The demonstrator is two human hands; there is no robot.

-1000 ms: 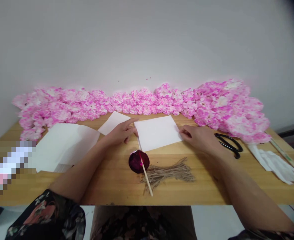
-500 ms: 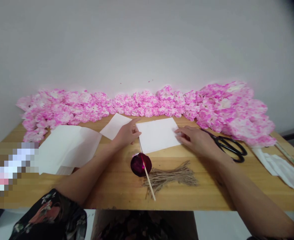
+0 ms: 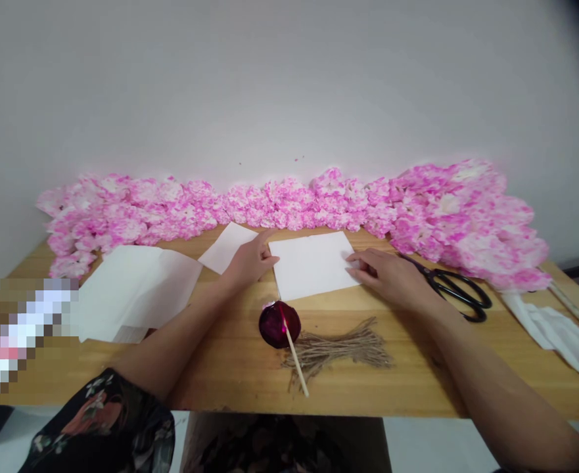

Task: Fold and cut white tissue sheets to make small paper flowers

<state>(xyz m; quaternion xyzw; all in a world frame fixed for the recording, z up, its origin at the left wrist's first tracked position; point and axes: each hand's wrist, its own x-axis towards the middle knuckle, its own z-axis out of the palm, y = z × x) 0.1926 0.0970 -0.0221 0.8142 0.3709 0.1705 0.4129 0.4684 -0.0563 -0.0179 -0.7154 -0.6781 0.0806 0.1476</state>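
A rectangle of white paper [image 3: 313, 266], apparently a stack of sheets, lies on the wooden table between my hands. At its left edge is my left hand [image 3: 254, 258], thumb against the side and index finger pointing along the far corner. My right hand [image 3: 386, 274] has its thumb and curled fingertips at the opposite edge. Just below the paper sits a small round dish of dark magenta dye [image 3: 275, 325]. A thin wooden stick [image 3: 296, 361] leans across the dish onto the table. Beside it lies a bundle of thin brown twigs or wires [image 3: 343, 345].
Pink-and-white paper flowers [image 3: 289, 200] line the wall side of the table [image 3: 220, 387]. Larger white sheets [image 3: 136, 286] and a smaller white piece [image 3: 226, 248] lie left. Black-handled scissors [image 3: 464, 292] and a white glove or cloth [image 3: 555, 332] are at the right.
The whole view has shifted very slightly. Both hands stay at the paper's edges, and the paper, dish and twigs keep their places.
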